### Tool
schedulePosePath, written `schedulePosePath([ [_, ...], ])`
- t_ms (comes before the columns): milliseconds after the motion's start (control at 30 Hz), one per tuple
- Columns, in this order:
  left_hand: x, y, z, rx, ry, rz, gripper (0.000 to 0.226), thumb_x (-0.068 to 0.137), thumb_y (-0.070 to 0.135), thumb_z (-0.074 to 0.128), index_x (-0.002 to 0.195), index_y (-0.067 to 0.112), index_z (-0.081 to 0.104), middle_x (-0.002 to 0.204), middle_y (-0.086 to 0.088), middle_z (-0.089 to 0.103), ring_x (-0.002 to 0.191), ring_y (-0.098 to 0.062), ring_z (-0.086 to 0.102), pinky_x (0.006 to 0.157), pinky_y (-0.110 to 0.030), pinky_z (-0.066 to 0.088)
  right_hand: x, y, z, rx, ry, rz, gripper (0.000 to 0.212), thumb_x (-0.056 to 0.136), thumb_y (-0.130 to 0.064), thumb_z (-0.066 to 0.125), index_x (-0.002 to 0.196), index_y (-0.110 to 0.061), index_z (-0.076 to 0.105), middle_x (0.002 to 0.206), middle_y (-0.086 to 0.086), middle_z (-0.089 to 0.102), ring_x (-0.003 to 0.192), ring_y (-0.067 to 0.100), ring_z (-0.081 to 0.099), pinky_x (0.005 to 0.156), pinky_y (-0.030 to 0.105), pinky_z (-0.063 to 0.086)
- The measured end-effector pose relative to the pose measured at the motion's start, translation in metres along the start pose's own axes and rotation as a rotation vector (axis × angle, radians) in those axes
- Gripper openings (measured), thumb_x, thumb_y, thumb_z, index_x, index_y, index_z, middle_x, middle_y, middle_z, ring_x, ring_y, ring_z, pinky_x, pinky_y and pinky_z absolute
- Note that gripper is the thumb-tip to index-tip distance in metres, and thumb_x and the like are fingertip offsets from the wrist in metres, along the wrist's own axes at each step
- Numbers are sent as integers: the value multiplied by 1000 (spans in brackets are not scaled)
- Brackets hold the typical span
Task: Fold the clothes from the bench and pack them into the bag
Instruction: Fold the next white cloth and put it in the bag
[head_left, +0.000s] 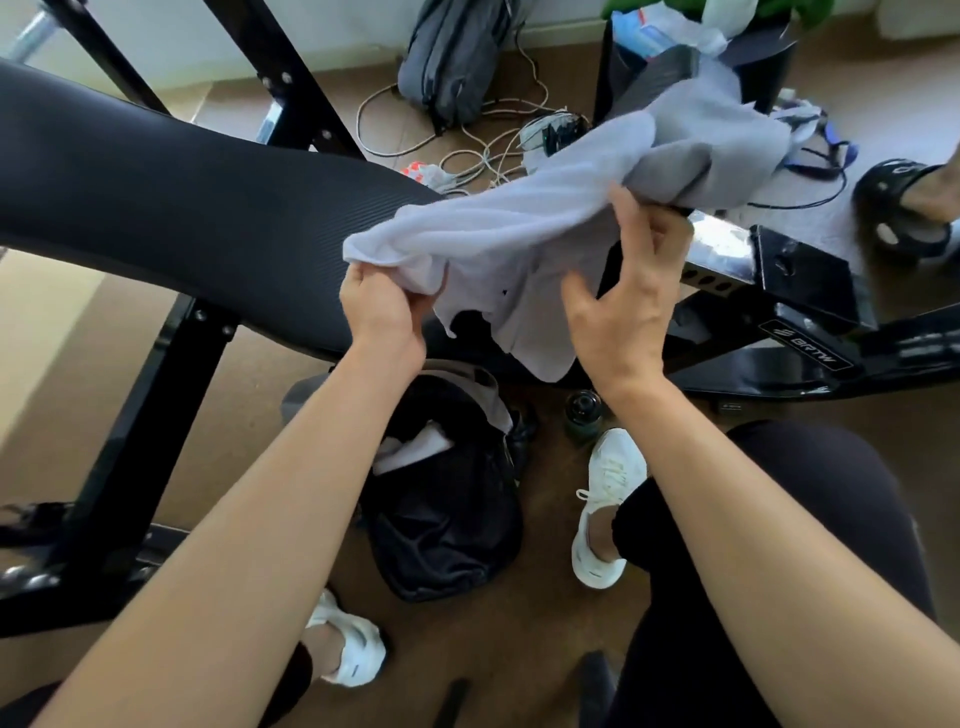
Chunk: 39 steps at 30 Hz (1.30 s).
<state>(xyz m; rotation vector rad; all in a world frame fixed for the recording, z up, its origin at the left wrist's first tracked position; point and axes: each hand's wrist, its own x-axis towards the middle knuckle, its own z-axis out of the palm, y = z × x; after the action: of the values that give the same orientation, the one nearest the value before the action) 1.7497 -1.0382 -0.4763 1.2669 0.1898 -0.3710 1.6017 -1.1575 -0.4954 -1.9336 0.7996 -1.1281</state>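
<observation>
A light grey garment (519, 228) lies crumpled over the right end of the black padded bench (182, 218), trailing up to the right. My left hand (382, 306) grips its near left edge in a closed fist. My right hand (623, 291) hovers just right of that, fingers spread, touching the cloth's underside without clasping it. Below on the floor sits a black bag (447, 519), open at the top, with a white folded item (415, 447) and a grey cloth inside.
The bench's black steel frame (805, 291) runs right and down to the left. A dark bottle (584, 410) stands beside the bag. My white shoes (605, 509) flank it. Cables (493, 150), a grey backpack (457, 57) and another person's sandalled foot (909, 208) lie beyond.
</observation>
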Motion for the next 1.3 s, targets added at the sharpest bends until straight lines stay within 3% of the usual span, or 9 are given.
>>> schedulePosePath([
  [133, 7, 7, -23, -105, 53, -17, 26, 100, 11, 56, 122, 3, 68, 115, -17, 74, 95, -26, 72, 75, -40, 63, -1, 7, 7, -126, -60, -34, 60, 81, -12, 68, 140, -8, 57, 131, 17, 53, 122, 31, 51, 106, 26, 41],
  [267, 12, 11, -46, -23, 35, 20, 15, 92, 6, 53, 84, 8, 65, 69, -6, 65, 70, -21, 66, 74, -38, 57, -4, 13, 19, -269, -373, -61, 65, 86, -14, 68, 148, -7, 49, 157, 15, 41, 146, 31, 34, 119, 31, 28],
  [400, 9, 11, -71, 259, -19, 3, 42, 90, 4, 37, 54, 23, 49, 52, 3, 43, 57, -14, 53, 63, -28, 50, -7, 21, 39, -497, -602, -104, 65, 92, -19, 63, 152, -12, 42, 167, 13, 22, 157, 27, 9, 124, 44, 2],
  [600, 0, 11, -101, 550, -215, -77, 4, 83, 8, 46, 82, 7, 49, 66, -10, 40, 61, -22, 46, 63, -33, 42, -15, 10, 40, -140, -691, 32, 48, 89, -15, 70, 136, -20, 62, 144, -1, 58, 136, 19, 49, 117, 41, 34],
  [733, -29, 7, -106, 467, -327, -92, 32, 97, 3, 41, 74, 10, 62, 63, 1, 65, 64, -12, 64, 65, -30, 52, -36, -16, 35, 168, -1048, 233, 53, 84, -38, 79, 134, -31, 64, 129, -16, 66, 119, 3, 61, 104, 30, 50],
  [867, -55, 6, -118, 400, -364, -60, 25, 97, 13, 56, 96, -6, 74, 91, -17, 72, 83, -28, 67, 74, -37, 54, -60, -35, 38, 240, -1160, 231, 40, 81, -45, 82, 115, -31, 65, 105, -17, 69, 99, -1, 66, 85, 22, 51],
  [1067, -84, 5, -159, 585, -310, 80, 24, 100, 17, 63, 98, -3, 76, 91, -26, 73, 82, -22, 67, 78, -41, 56, -90, -48, 35, 112, -1104, 140, 23, 75, -34, 60, 86, -15, 68, 88, 4, 73, 89, 20, 70, 83, 49, 57],
  [1200, -103, 12, -188, 753, -248, 324, 10, 94, 20, 71, 85, 18, 77, 86, 1, 67, 87, -10, 60, 78, -25, 49, -114, -55, 17, 143, -1139, 143, 21, 76, -22, 53, 76, -1, 57, 72, 10, 58, 71, 12, 52, 67, 37, 42],
  [1300, -121, 16, -208, 687, -279, 297, 23, 99, 22, 61, 90, 4, 72, 88, -1, 64, 84, -12, 58, 74, -27, 47, -126, -70, 1, 196, -1175, 128, 20, 89, -17, 55, 91, 2, 63, 87, 20, 62, 77, 16, 53, 71, 35, 41],
])
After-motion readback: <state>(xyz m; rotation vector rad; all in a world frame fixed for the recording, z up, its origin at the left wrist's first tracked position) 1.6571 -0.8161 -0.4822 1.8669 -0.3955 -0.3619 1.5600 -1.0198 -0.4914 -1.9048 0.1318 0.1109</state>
